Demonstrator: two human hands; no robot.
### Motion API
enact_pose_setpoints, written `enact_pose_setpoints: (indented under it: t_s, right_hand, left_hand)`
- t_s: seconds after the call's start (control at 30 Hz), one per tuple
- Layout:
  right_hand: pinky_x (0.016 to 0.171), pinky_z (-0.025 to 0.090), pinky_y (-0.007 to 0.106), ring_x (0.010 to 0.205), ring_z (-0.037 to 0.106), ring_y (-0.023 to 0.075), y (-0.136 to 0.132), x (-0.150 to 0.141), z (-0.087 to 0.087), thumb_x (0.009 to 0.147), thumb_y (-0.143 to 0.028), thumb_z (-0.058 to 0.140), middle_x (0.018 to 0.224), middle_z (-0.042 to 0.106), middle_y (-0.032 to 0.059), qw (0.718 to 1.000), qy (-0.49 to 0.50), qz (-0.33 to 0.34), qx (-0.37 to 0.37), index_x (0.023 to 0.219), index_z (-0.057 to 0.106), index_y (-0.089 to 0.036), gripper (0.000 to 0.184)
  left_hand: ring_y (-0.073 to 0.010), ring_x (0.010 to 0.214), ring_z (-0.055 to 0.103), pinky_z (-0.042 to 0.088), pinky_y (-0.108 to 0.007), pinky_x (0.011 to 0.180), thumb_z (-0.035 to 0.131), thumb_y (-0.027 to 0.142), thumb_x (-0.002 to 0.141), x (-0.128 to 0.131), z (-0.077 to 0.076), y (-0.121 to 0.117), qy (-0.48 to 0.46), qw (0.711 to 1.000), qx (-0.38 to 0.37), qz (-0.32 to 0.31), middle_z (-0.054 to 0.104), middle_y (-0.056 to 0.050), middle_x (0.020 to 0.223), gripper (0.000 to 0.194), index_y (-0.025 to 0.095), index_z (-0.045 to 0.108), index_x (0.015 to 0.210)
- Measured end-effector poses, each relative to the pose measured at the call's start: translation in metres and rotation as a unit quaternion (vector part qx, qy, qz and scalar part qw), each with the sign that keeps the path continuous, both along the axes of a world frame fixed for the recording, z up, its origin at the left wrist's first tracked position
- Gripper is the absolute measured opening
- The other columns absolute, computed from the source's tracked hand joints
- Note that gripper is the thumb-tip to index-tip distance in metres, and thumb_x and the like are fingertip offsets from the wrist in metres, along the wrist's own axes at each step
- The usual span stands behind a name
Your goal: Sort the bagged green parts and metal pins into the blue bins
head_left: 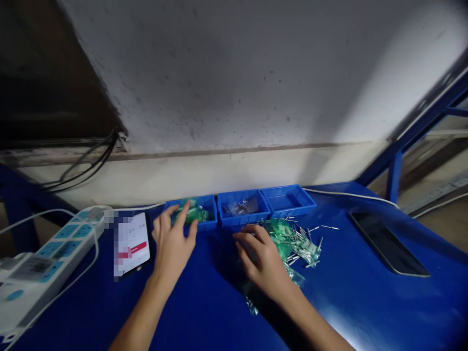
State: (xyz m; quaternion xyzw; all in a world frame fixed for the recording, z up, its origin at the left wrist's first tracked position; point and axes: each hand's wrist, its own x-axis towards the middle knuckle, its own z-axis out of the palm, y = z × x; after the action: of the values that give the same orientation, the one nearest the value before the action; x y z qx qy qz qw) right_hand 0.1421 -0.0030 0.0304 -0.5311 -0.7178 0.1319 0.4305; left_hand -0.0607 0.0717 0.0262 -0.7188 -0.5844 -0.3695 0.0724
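Note:
My left hand (176,243) reaches over the left blue bin (209,224), its fingers spread above green plastic packets (199,212) inside. My right hand (265,261) is curled beside a pile of thin silver metal pins (302,246) that look like blind rivets. Between its thumb and fingers is something greyish that I cannot make out. Green plastic bags (280,234) lie among the pins, partly behind the right hand. A small clear packet (251,305) lies on the table below that hand.
The middle blue bin (243,220) holds a clear bag with small metal parts; a third blue bin (288,200) adjoins it. A lit phone (133,239) lies at left beside a white power strip (62,253). At right rests a dark phone (389,243). A wall stands behind the blue table (204,312).

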Motion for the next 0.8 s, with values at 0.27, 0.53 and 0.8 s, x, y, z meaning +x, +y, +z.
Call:
enact_pose_setpoints:
  t_s: [0.27,0.53,0.8]
  right_hand:
    - [0.065,0.043,0.029,0.069,0.055,0.0166,0.012,0.048,0.009,0.087,-0.022,0.047,0.072,0.058,0.0034,0.99,-0.024,-0.128,0.046,0.096,0.064,-0.018,0.019]
    - [0.071,0.045,0.031,0.079,0.057,0.0194,0.009,0.028,0.001,0.088,-0.022,0.045,0.084,0.063,0.007,0.996,-0.08,-0.036,-0.025,0.099,0.063,-0.02,0.022]
    - [0.072,0.046,0.032,0.079,0.059,0.0193,0.004,0.014,-0.001,0.089,-0.03,0.046,0.089,0.064,0.0067,0.996,-0.043,0.004,-0.073,0.105,0.061,-0.021,0.024]
  left_hand:
    - [-0.0246,0.107,0.048,0.041,-0.042,0.09,0.053,0.027,0.084,0.048,-0.021,-0.061,0.025,0.95,-0.125,-0.286,0.055,-0.009,0.115,0.033,0.025,0.056,0.117]
    - [-0.0301,0.115,0.044,0.032,-0.051,0.093,0.066,0.032,0.075,0.042,-0.029,-0.055,0.064,0.942,-0.175,-0.278,0.056,-0.007,0.124,0.028,0.028,0.064,0.103]
    - [-0.0163,0.083,0.06,0.044,-0.03,0.077,0.046,0.025,0.089,0.029,-0.016,-0.044,-0.06,0.955,-0.181,-0.228,0.066,-0.003,0.09,0.02,0.024,0.066,0.092]
